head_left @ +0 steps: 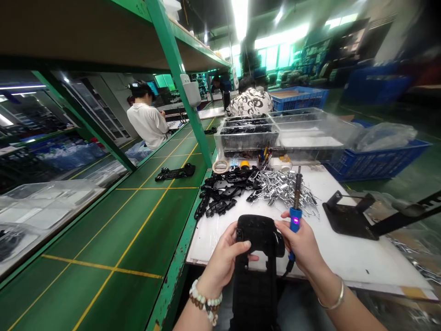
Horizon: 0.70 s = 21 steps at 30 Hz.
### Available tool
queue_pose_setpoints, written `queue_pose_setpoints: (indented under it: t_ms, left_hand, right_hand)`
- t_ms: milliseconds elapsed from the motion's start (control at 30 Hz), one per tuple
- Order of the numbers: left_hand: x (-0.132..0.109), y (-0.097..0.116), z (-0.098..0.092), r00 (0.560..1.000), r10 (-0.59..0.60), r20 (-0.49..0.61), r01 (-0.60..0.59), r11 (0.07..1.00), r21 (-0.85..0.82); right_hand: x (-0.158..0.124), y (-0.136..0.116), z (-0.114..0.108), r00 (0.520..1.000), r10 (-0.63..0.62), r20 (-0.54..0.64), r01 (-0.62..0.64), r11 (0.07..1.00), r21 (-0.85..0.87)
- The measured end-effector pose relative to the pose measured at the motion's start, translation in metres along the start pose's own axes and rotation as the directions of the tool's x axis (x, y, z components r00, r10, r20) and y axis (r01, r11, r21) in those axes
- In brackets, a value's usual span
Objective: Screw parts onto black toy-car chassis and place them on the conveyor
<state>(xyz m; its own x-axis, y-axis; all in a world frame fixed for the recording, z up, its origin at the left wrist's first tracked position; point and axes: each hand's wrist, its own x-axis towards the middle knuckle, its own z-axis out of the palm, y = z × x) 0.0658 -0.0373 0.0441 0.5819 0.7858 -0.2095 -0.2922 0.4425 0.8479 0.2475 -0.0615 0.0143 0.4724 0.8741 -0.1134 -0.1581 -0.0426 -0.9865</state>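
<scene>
At the white bench — left hand grasping black part, right hand clasping upright soldering iron; apparent step: positioning — next move needs steady aim.

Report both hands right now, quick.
Left hand: closed, holding the black plastic part.
Right hand: closed around the blue-handled soldering iron, fingers at the part's edge.

L hand & R hand close tog. in front, both gripping w/ fingers curled, L thumb pointing R, forearms angled inward
</scene>
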Motion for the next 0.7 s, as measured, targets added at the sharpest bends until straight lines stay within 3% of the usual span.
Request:
queue_pose_setpoints:
  t_ms: [133, 233, 300, 333, 400, 500, 700]
  left_hand:
    - [-0.004, -0.001, 0.006, 0.986, 0.114, -0.118, -0.097, 0.986, 0.137]
    - [-0.006, 0.001, 0.003, 0.930, 0.275, -0.242, -0.212, 0.943, 0.257]
    - [-0.009, 0.004, 0.001, 0.891, 0.348, -0.292, -0.249, 0.912, 0.326]
    - [-0.011, 0.006, 0.000, 0.878, 0.369, -0.303, -0.256, 0.899, 0.355]
    - [-0.014, 0.009, 0.000, 0.864, 0.400, -0.307, -0.261, 0.875, 0.407]
    - [-0.018, 0.013, 0.002, 0.845, 0.442, -0.300, -0.261, 0.832, 0.489]
    - [-0.025, 0.012, 0.000, 0.810, 0.495, -0.313, -0.236, 0.765, 0.599]
  right_hand:
    - [0.000, -0.005, -0.017, 1.000, -0.003, -0.019, 0.001, 0.992, -0.127]
    - [-0.023, -0.004, -0.033, 0.999, -0.046, -0.028, 0.036, 0.961, -0.276]
    - [-0.045, 0.002, -0.040, 0.982, -0.187, 0.037, 0.179, 0.841, -0.510]
    - [-0.055, 0.005, -0.042, 0.957, -0.269, 0.111, 0.281, 0.753, -0.595]
    - [-0.071, 0.012, -0.044, 0.852, -0.424, 0.307, 0.508, 0.531, -0.678]
    - [-0.080, 0.014, -0.039, 0.704, -0.539, 0.463, 0.666, 0.275, -0.693]
    - [-0.075, 0.003, -0.031, 0.643, -0.557, 0.526, 0.705, 0.163, -0.690]
